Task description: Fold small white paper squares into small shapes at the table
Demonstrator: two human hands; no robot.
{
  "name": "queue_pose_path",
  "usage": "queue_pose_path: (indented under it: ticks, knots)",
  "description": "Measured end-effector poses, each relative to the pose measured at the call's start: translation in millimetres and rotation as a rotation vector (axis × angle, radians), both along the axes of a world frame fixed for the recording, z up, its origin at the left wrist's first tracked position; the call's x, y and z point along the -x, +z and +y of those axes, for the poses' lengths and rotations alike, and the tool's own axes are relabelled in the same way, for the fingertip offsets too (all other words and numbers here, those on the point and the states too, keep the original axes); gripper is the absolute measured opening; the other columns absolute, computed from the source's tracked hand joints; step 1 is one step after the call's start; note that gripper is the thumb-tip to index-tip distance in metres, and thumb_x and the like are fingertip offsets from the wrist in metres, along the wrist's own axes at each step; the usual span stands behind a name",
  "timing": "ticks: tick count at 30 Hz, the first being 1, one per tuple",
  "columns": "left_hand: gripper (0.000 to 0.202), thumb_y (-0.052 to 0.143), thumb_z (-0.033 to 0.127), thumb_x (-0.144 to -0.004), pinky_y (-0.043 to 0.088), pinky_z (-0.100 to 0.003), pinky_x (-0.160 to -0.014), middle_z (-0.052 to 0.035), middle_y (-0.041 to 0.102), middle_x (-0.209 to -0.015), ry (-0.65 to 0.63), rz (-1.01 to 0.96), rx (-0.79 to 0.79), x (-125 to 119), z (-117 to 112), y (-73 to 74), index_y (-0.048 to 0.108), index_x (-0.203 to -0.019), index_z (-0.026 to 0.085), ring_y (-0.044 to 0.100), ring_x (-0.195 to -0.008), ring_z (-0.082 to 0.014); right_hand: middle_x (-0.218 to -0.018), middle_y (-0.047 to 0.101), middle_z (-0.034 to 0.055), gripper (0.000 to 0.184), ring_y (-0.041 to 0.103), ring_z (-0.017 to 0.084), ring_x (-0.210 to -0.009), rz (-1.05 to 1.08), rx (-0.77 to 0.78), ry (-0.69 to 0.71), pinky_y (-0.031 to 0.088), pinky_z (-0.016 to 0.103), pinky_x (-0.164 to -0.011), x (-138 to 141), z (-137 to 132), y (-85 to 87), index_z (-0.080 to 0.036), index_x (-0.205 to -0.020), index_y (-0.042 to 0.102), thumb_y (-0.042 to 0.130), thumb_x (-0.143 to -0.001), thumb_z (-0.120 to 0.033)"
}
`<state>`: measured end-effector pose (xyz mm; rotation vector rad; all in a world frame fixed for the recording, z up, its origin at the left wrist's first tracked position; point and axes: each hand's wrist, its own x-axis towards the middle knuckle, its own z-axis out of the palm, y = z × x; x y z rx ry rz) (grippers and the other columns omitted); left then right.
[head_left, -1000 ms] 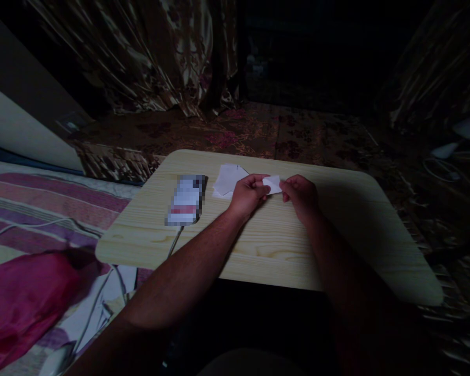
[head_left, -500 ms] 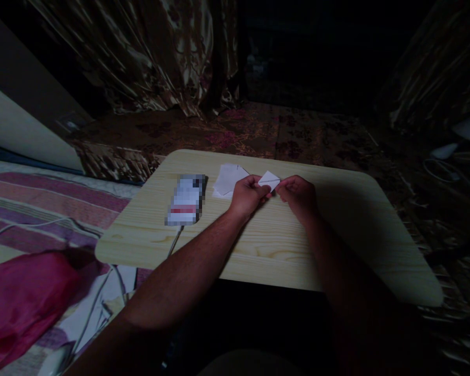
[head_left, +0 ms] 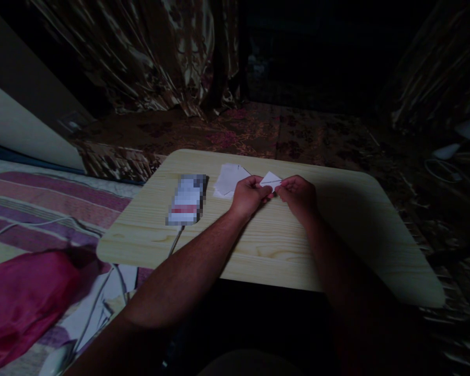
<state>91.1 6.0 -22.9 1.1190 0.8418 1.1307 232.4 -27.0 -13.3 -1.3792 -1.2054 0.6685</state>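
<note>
A small folded piece of white paper [head_left: 270, 179] is held up between my two hands over the wooden table. It looks like a diamond with a dark crease line across its middle. My left hand [head_left: 249, 198] pinches its left side, thumb on top. On the other side, my right hand [head_left: 298, 195] grips the right corner with thumb and fingertips. A stack of white paper sheets [head_left: 229, 178] lies on the table just behind and left of my left hand, partly hidden by it.
The light wooden table [head_left: 282, 256] has rounded corners. A phone [head_left: 187, 201], blurred out, lies at its left with a white cable [head_left: 175, 241] running off the front edge. Left is a striped bedspread [head_left: 35, 209] with a pink cloth [head_left: 27, 303]. Curtains [head_left: 172, 52] hang behind.
My right thumb and fingers have closed in on the paper's right corner. The paper has tilted slightly, and its crease line now runs flatter. My left hand keeps its pinch.
</note>
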Motion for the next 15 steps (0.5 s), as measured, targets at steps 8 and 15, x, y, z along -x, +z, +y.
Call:
queue_pose_path:
  ticks: [8,15]
  knots:
    - [0.025,0.077,0.024,-0.062,0.038,-0.019,-0.043,-0.0009,0.065,-0.057,-0.022,0.017,0.016,-0.2,-0.6,0.5,0.062,-0.08,0.013,0.053,-0.044,-0.0079,-0.065,0.068,0.0008,0.016,0.062,0.015,-0.058,-0.107,-0.015,-0.004,0.048,0.025,-0.053,2.0,-2.6,0.0,-0.019,-0.075,0.064,0.069,-0.066,-0.031]
    - [0.022,0.075,0.027,-0.066,0.037,-0.018,-0.041,-0.003,0.065,-0.057,-0.072,0.034,0.05,0.3,-1.3,0.0,0.063,-0.075,0.012,0.057,-0.046,-0.0096,-0.068,0.069,0.0007,0.013,0.064,0.016,-0.063,-0.176,-0.065,-0.049,0.048,0.025,-0.056,1.8,-3.8,-1.4,-0.02,-0.079,0.068,0.066,-0.071,-0.03]
